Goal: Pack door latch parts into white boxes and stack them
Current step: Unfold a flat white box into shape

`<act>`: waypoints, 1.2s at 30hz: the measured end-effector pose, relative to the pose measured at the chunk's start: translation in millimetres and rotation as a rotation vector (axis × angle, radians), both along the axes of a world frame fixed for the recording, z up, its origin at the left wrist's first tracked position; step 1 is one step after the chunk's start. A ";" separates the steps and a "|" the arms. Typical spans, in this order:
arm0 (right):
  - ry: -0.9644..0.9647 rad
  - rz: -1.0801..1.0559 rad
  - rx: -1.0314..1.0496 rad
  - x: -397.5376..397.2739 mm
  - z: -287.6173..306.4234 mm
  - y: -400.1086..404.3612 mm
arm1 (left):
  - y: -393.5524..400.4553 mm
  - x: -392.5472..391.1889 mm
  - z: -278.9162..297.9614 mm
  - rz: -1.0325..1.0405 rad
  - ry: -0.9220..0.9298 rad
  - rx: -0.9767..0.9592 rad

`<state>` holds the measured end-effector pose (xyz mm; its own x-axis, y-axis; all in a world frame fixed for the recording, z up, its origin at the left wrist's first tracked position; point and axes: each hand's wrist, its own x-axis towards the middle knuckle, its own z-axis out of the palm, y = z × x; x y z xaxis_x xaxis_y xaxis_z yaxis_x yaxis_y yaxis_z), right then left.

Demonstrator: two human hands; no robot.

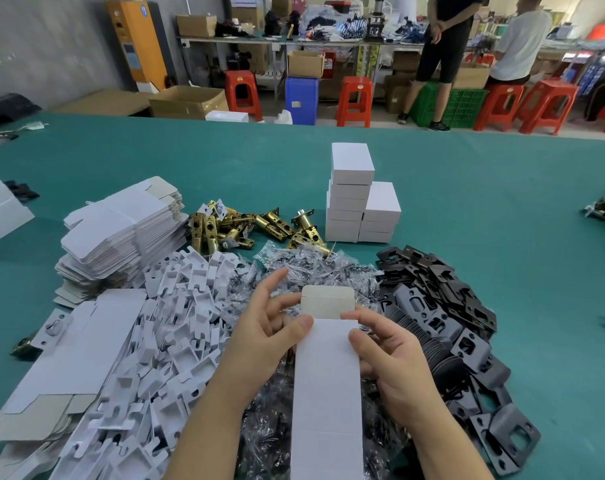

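Note:
A long white box (327, 386) is held upright in front of me, its far end flap (327, 301) standing open. My left hand (269, 327) grips its left side near the top, thumb on the front. My right hand (387, 355) grips the right side, thumb on the face. Brass door latches (252, 225) lie in a pile further back. Two stacks of closed white boxes (358, 202) stand behind them. Bagged screws (314, 268) lie under my hands.
Flat unfolded boxes (121, 230) are stacked at the left, with white card inserts (176, 327) heaped beside them. Black strike plates (443, 313) are piled at the right. The green table (484, 188) stretches back to red stools and people at benches.

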<state>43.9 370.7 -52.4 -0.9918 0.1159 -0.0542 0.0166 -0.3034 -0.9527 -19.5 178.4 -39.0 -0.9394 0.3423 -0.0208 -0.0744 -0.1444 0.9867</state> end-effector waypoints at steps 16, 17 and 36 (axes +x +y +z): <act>0.017 0.007 0.013 -0.6 -1.3 -1.2 | -7.9 -0.5 1.5 -0.199 -0.148 0.013; 0.019 0.005 0.020 -0.6 -1.2 -1.3 | -8.6 -0.5 2.2 -0.201 -0.147 0.006; 0.043 -0.027 0.168 1.7 1.3 -0.7 | -11.3 -0.2 5.7 -0.156 0.031 -0.131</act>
<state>45.5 369.9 -51.2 -0.9891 0.1467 0.0104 -0.0311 -0.1400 -0.9897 -19.7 167.2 -33.3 -0.8760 0.4801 -0.0468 -0.0552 -0.0036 0.9985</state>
